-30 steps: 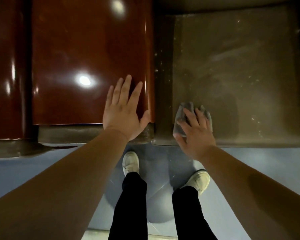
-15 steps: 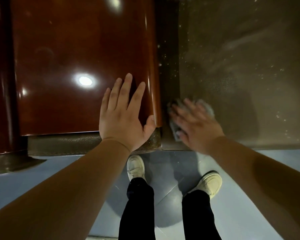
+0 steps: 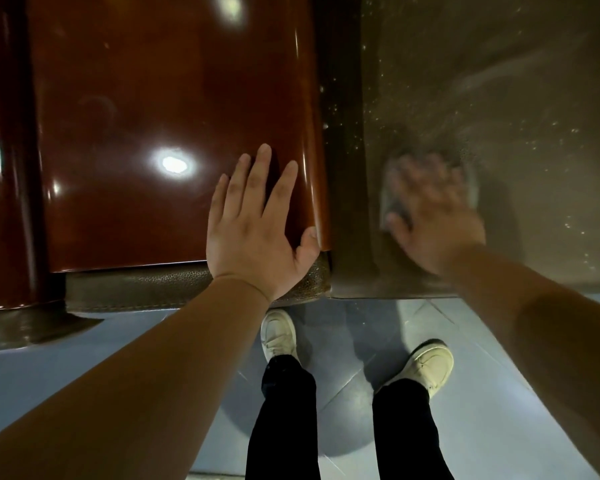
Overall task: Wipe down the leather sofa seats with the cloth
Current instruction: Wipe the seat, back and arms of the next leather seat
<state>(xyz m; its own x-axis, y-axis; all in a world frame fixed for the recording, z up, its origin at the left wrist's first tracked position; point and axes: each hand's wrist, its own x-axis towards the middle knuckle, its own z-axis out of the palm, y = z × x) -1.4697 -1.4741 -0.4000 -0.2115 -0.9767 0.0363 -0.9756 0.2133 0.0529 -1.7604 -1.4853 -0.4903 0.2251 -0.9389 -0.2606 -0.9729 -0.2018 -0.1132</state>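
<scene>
Since half a second ago my right hand [image 3: 433, 216] has slid the cloth [image 3: 430, 188] away from the seam and out onto the seat [image 3: 516, 140]; the hand is blurred with motion. Its fingers look spread flat on top of the cloth, pressing rather than pinching, so I'd call that grip open, palm down. My left hand [image 3: 257, 230] has stayed put, fingers straight and flat on the glossy wooden armrest [image 3: 153, 116], holding nothing, just bracing me.

I judge the cloth to be light, soft and limp, likely to bunch or slip out from under the palm on smooth leather, so steady downward pressure over its middle is the way to carry it. It shows only as a pale rim around my fingers, near the front left part of the seat; I cannot tell its long axis or which way it points.

Pale specks and smeared streaks lie further back on the seat. Below, my shoes [image 3: 426, 365] stand on the blue floor [image 3: 499, 393].
</scene>
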